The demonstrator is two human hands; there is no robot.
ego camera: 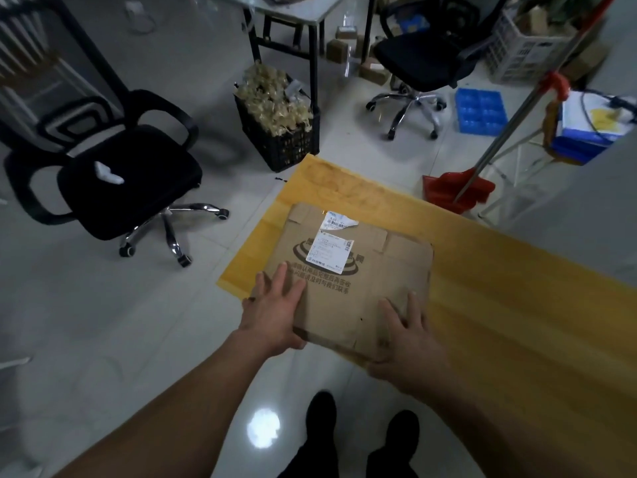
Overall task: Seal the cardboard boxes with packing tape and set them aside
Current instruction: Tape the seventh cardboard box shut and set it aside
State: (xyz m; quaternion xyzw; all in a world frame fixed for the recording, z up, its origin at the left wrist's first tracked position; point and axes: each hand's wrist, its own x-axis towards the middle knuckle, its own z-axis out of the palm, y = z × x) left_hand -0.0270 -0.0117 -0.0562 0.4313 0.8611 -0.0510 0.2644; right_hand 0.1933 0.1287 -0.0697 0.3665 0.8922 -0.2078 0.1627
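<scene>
Cardboard fills both grips: the left hand (275,307) and right hand (405,331) each hold a near corner of the box (358,288), fingers spread flat on top and thumbs tucked under the edge, carrying it over the near end of the yellow-covered worktop (517,305). No tape shows across its closed flaps and no tape roll is in view, so sealing and setting aside look still to do. Beyond stand a black crate (279,139) of pale scraps, two office chairs (113,174) and a red dustpan (455,191), none blocking the box.

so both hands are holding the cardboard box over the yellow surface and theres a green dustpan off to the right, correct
Not quite: the dustpan is red, not green, as the head view shows. The rest holds: the left hand and right hand both hold the cardboard box over the yellow surface.
</scene>
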